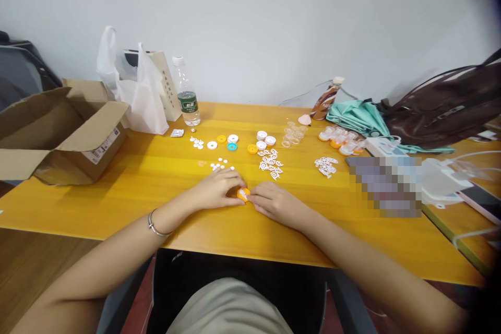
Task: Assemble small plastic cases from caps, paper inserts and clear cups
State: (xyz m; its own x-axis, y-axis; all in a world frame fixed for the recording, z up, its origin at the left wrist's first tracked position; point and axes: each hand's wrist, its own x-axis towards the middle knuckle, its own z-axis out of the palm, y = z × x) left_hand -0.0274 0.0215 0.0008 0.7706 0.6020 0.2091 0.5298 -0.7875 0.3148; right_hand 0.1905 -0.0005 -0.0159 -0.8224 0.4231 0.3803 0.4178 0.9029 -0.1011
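Note:
Near the front of the yellow table, my left hand (222,189) curls around the left side of a small round orange case (241,198), its thumb and fingers closed on the rim. A white cut-out piece (245,194) lies inside this case. From the right, the fingertips of my right hand (276,202) are pressed together at the white piece and the case's edge. Just beyond sit small white discs (219,166) and a pile of white cut-out pieces (271,164). Farther back are round white caps (261,145), an orange one (252,149) and a turquoise ring (232,146).
Clear plastic covers (293,134), more white cut-outs (325,166) and orange-and-clear assembled cases (341,139) lie to the right. An open cardboard box (90,151), plastic bag (143,104) and water bottle (188,99) stand left. A brown bag (442,115) and power strip (387,148) occupy the right.

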